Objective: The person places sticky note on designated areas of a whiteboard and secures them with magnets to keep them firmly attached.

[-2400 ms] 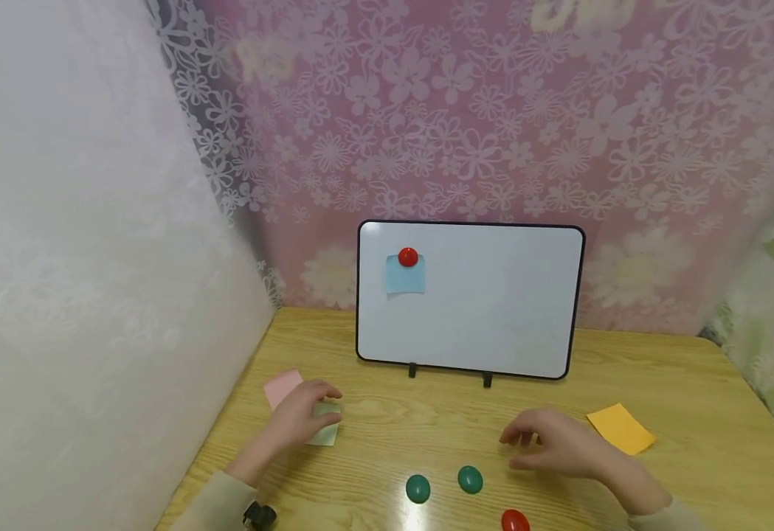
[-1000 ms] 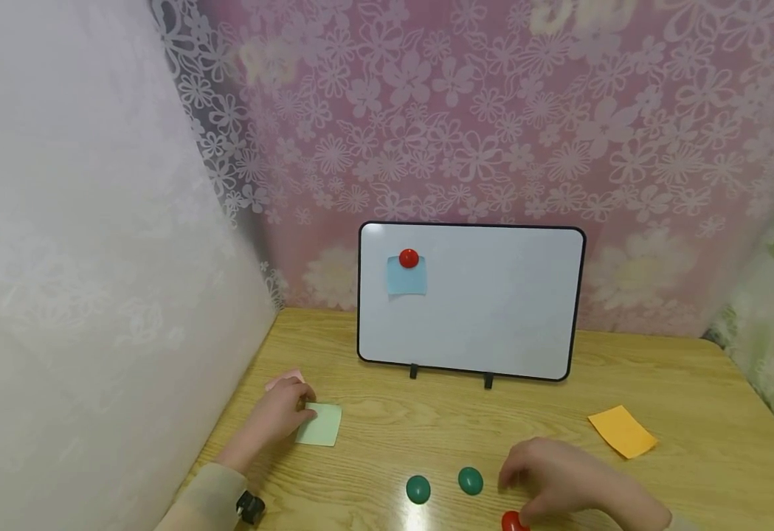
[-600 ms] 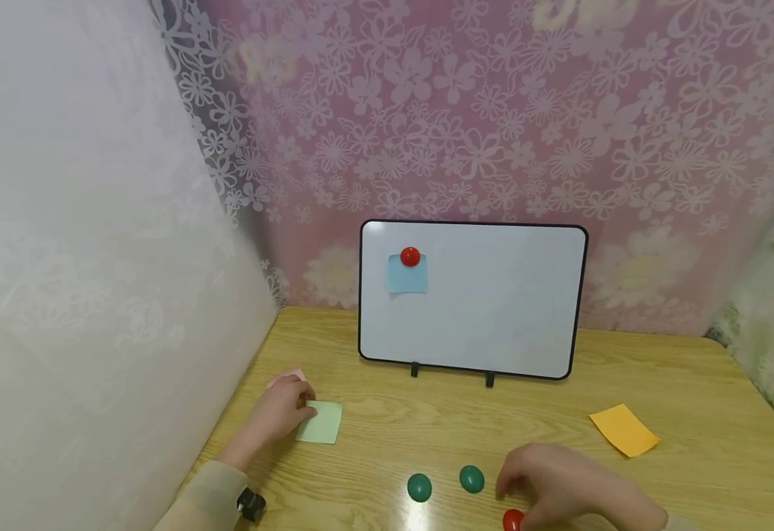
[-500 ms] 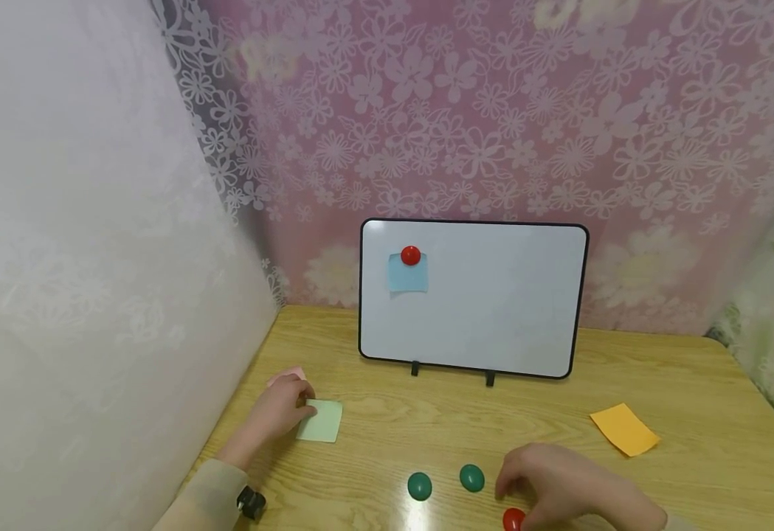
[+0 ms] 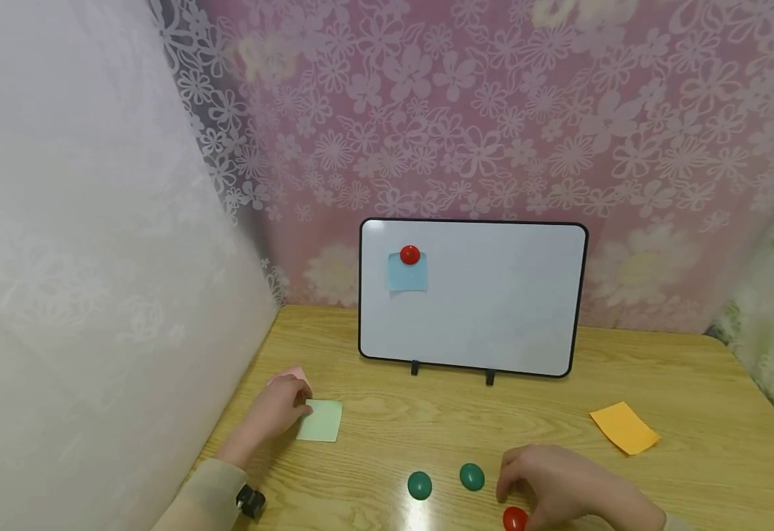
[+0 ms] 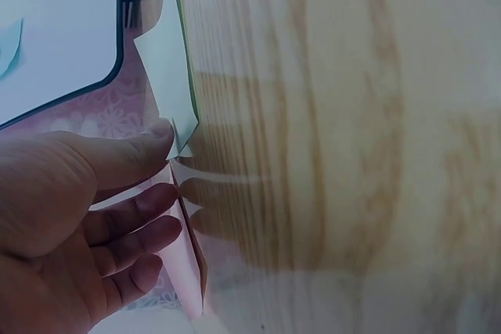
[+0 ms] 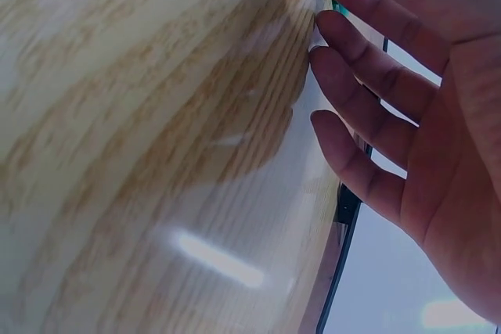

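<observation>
My left hand point(image 5: 274, 407) is low over the table at the left, fingers curled and thumb close to them. They pinch the near edge of a pink sticky note point(image 5: 298, 375), partly hidden under the hand. The thumb tip overlaps the corner of a pale green sticky note point(image 5: 322, 422). In the left wrist view, the pink note point(image 6: 185, 271) runs along the fingertips, and the green note point(image 6: 168, 64) lies past the thumb. At the front right, my right hand point(image 5: 559, 483) bends over a red round magnet point(image 5: 514, 518), thumb and fingertip at its sides.
Two green magnets point(image 5: 420, 485) lie left of the right hand. An orange sticky note point(image 5: 626, 428) is at the right. A whiteboard point(image 5: 493, 302) stands behind, with a blue sticky note point(image 5: 406, 279) under another red magnet point(image 5: 409, 255). A pale wall point(image 5: 114, 221) borders the left side.
My left hand has moved left from above the green note to the pink one, its fingers curling. The right hand has come nearer and down to the red magnet.
</observation>
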`<act>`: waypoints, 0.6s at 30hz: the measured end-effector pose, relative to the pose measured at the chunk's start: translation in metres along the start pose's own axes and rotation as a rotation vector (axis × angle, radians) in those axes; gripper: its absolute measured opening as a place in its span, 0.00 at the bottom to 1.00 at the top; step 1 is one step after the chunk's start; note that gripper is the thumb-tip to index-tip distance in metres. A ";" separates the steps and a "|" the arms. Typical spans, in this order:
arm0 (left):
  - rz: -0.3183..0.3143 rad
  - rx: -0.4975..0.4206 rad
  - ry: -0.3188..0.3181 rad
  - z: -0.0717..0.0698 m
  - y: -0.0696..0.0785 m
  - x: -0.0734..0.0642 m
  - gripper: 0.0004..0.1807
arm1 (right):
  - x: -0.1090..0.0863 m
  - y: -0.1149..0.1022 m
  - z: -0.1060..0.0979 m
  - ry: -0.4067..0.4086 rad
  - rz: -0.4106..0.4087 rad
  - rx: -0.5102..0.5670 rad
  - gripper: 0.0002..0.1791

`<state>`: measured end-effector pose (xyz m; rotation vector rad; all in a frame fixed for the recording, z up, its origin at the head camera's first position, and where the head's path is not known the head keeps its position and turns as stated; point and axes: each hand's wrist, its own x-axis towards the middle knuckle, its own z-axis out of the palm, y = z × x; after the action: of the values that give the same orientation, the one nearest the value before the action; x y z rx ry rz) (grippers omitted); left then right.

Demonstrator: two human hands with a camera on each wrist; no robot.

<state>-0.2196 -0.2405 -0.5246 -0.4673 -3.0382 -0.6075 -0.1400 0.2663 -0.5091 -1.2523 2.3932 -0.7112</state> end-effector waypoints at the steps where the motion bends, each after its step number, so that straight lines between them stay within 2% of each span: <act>1: -0.002 -0.001 0.001 0.000 0.000 0.000 0.09 | 0.000 0.000 0.000 -0.001 -0.001 -0.002 0.17; 11: -0.006 0.012 0.003 0.001 -0.003 0.002 0.09 | -0.001 -0.002 -0.001 -0.023 0.010 0.009 0.19; 18: 0.004 0.021 0.000 0.000 -0.003 0.003 0.08 | -0.001 -0.003 0.000 -0.010 -0.003 0.006 0.19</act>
<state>-0.2233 -0.2419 -0.5254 -0.4727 -3.0393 -0.5745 -0.1372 0.2659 -0.5073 -1.2551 2.3802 -0.7107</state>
